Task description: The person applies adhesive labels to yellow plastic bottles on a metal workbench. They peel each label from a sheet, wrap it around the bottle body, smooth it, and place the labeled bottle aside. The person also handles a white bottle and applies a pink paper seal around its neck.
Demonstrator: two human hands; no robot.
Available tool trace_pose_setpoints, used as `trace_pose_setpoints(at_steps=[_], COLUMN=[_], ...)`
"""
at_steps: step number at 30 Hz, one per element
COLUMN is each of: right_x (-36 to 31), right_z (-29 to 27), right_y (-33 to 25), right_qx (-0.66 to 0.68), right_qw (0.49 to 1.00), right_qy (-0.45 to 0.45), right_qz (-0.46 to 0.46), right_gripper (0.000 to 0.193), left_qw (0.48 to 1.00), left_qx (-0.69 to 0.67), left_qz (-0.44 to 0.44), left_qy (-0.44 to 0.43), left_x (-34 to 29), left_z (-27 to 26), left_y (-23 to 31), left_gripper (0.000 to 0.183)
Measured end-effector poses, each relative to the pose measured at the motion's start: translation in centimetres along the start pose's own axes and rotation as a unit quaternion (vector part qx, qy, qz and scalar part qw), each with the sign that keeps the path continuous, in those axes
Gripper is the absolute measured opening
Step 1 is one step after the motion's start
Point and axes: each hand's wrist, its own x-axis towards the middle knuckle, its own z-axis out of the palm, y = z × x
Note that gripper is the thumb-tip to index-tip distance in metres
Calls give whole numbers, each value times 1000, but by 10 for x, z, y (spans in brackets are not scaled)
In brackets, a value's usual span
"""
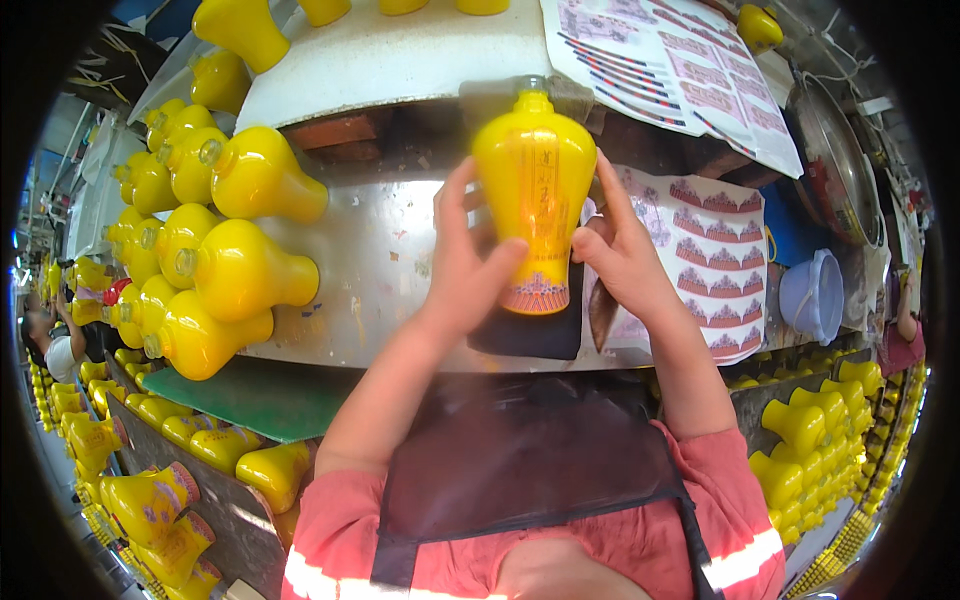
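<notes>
Between my two hands is a glossy yellow bottle (535, 190) with a clear glass neck, dark lettering down its front and a patterned band round its narrow base. My left hand (472, 245) curves round its left side, thumb near the lower body. On the other side my right hand (622, 235) grips it, thumb against the lower right. Beneath the bottle's base lies a dark cloth pad (530, 338) on the metal worktable (370, 260). A sheet of crown-shaped decals (715, 260) is just right of my right hand.
Several plain yellow bottles (250, 270) lie stacked on the left. Larger decal sheets (660, 70) cover a raised white board (400, 60) at the back. A lilac bucket (812, 297) and a metal basin (840, 160) stand right. More bottles (810, 430) fill racks; other people (65, 345) are at the sides.
</notes>
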Motion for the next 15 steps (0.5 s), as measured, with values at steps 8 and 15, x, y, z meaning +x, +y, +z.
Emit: trace_pose_setpoints(at_steps=[8, 15], right_x=[24, 50], right_z=[-4, -4], right_y=[-51, -71], right_qx=[-151, -222], right_qw=[980, 969], right_qy=[72, 85], right_qz=[-105, -61], right_gripper=[73, 58], left_qw=[991, 989], left_qx=[130, 146], left_qz=[-5, -9], left_qy=[20, 35], left_x=[7, 5], left_z=[5, 8], left_y=[11, 5], left_gripper=[106, 107])
